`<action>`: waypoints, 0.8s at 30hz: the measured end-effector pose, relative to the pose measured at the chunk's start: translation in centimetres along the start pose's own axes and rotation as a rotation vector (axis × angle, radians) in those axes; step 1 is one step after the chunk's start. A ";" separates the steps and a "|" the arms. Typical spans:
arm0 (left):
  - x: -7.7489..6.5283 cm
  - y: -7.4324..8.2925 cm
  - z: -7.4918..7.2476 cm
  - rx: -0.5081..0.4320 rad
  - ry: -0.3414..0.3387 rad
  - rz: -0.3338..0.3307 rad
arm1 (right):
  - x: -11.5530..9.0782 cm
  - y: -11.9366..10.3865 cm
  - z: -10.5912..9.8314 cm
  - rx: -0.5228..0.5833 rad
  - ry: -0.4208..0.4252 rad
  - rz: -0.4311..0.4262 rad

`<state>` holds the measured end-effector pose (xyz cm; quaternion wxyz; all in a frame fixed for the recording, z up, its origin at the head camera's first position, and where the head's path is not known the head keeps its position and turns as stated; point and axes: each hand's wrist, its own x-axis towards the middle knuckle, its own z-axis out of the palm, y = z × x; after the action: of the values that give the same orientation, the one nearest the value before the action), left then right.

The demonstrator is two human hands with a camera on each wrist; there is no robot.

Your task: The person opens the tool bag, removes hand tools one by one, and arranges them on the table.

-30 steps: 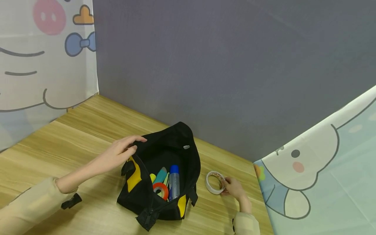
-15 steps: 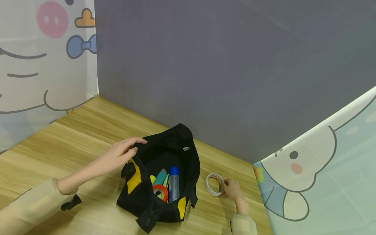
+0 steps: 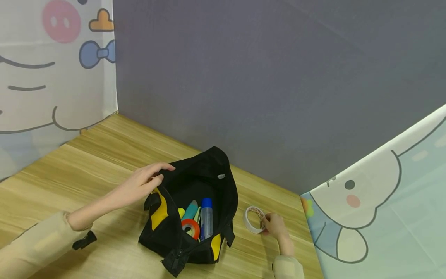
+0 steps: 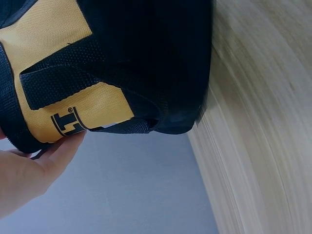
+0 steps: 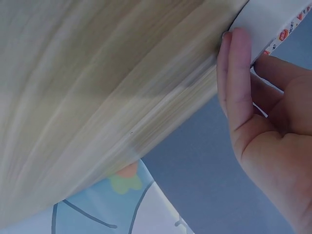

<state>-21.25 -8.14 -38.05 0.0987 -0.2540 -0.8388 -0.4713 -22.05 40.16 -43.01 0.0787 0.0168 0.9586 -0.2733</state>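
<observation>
A black and yellow fabric tool bag [image 3: 165,240] stands unzipped on the wooden table. My left hand [image 3: 141,182] grips its left rim, the fingers lying against the bag's edge in the left wrist view too. Inside the bag lie a clear tube with a blue cap [image 3: 207,219], an orange-red ring-shaped roll [image 3: 196,228], a teal item [image 3: 190,210] and a small yellow piece [image 3: 181,212]. Right of the bag, my right hand [image 3: 276,226] pinches a white tape roll [image 3: 247,221] at its right side. Printed marks show on the roll's inner core.
The wooden table [image 3: 87,162] runs back to a grey wall panel [image 3: 261,85]. Cartoon-printed cloth covers the left wall [image 3: 28,104] and the right wall [image 3: 383,201]. Black straps and a buckle [image 3: 174,261] hang at the bag's front.
Both hands keep their holds, and the bag stays put. The right hand shifts very slightly; the whole view moves a little with the head.
</observation>
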 end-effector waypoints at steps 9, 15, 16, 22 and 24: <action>-0.1 0.1 -0.1 -0.012 -0.009 -0.010 | -0.1 -0.1 0.2 -0.007 0.004 0.011; -0.1 0.1 -0.1 -0.012 -0.010 -0.014 | 0.2 -0.2 0.2 -0.044 0.013 0.028; -0.1 0.1 -0.2 -0.014 -0.010 -0.014 | 0.2 -0.2 0.2 -0.050 0.017 0.031; 0.0 0.2 -0.2 -0.017 -0.010 -0.015 | 0.2 -0.3 -0.1 -0.073 0.033 0.043; -0.1 0.2 -0.2 -0.014 -0.010 -0.014 | 0.0 -0.5 -0.3 -0.091 0.038 0.043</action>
<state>-21.11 -8.21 -37.86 0.0895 -0.2513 -0.8376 -0.4767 -22.18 39.87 -42.47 0.0671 0.0391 0.9707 -0.2274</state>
